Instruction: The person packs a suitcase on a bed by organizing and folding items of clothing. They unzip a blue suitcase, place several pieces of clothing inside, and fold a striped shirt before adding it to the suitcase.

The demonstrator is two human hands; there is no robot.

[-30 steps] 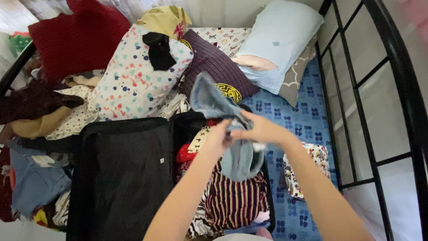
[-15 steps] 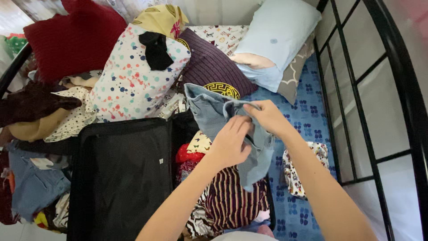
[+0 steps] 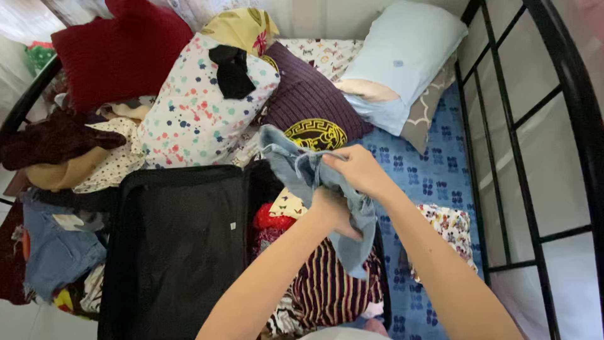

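Denim, pale blue: a garment (image 3: 327, 201) held up above the open black suitcase (image 3: 176, 252), at the middle of the view. Right hand (image 3: 357, 171) on top, fingers (image 3: 336, 160) pinched shut on an upper fold. Left hand (image 3: 333, 211) just below and mostly wrapped in the cloth, fingers closed into it, only partly seen. Loose end of the denim hanging toward 5 o'clock, another end flaring toward 10 o'clock.

Directly beneath the hands, in the case's right half: a dark striped garment (image 3: 333, 283), a red piece (image 3: 270, 220), a pale yellow printed piece (image 3: 288, 203). Left half of the case a zipped black panel. At 3 o'clock of the case, a floral folded cloth (image 3: 450, 230) lying on the blue patterned bedsheet (image 3: 428, 176).

At 9 o'clock, a heap of clothes, blue denim (image 3: 56, 249) among them. Further out toward 11 o'clock, a dark brown item (image 3: 50, 138) on tan cloth, and a spotted white pillow (image 3: 195, 110) with a black item (image 3: 231, 70) lying on it. At 12 o'clock, a purple ribbed cushion (image 3: 308, 101) with a gold emblem. At 1 o'clock, a light blue pillow (image 3: 402, 56). Farthest, at 10 o'clock, a red cushion (image 3: 119, 53). Black metal bed rail (image 3: 535, 113) along the right edge.
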